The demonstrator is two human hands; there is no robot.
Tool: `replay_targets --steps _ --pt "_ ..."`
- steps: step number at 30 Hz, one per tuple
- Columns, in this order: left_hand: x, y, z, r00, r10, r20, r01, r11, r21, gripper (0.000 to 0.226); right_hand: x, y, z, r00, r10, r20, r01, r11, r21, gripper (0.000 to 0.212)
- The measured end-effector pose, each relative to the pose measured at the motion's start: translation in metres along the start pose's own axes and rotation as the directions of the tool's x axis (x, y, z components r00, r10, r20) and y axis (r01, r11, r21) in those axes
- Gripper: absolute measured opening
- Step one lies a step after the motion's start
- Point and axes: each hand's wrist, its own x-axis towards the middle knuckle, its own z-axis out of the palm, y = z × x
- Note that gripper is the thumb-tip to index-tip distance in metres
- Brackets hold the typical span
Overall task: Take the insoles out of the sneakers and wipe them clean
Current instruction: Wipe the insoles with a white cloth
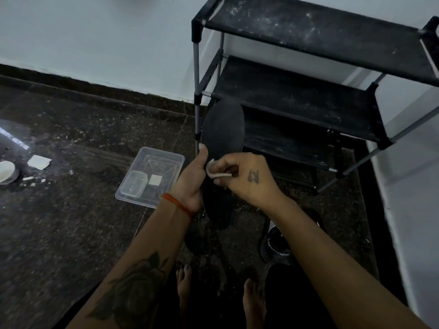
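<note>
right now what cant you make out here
Head view only:
- Middle of the insole: covered by the left hand and right hand.
- Sneaker: mostly behind the right forearm, lost in shadow.
- White dish: cut by the left edge.

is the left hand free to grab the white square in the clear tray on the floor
Probably not as it stands: the left hand grips the black insole. The white square lies uncovered in the tray just beside it, so only that grip is in the way.
</note>
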Motion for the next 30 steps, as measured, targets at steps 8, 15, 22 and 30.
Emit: replay_targets --steps 8,15,22,30 --pt "0.000 0.003 -0.001 0.998 0.004 -0.056 -0.006 0.999 -0.051 0.061 -0.003 -0.002 -0.012 0.966 -0.144 0.216 0.189 0.961 -0.203 0.030" --pt "0.000 0.002 0.000 0.999 -0.014 0.038 0.017 0.996 -0.084 0.063 0.000 0.004 -0.013 0.989 -0.060 -0.133 0.020 0.958 -0.286 0.024" --pt "0.003 0.004 -0.004 0.999 0.003 -0.053 -0.009 0.994 -0.111 0.060 -0.002 -0.003 0.003 0.988 -0.134 0.070 0.138 0.989 -0.048 0.022" --pt "0.001 0.004 -0.001 1.000 0.014 -0.001 -0.014 0.997 -0.081 0.063 -0.003 0.002 -0.023 0.998 -0.038 0.051 0.047 0.984 -0.172 0.029"
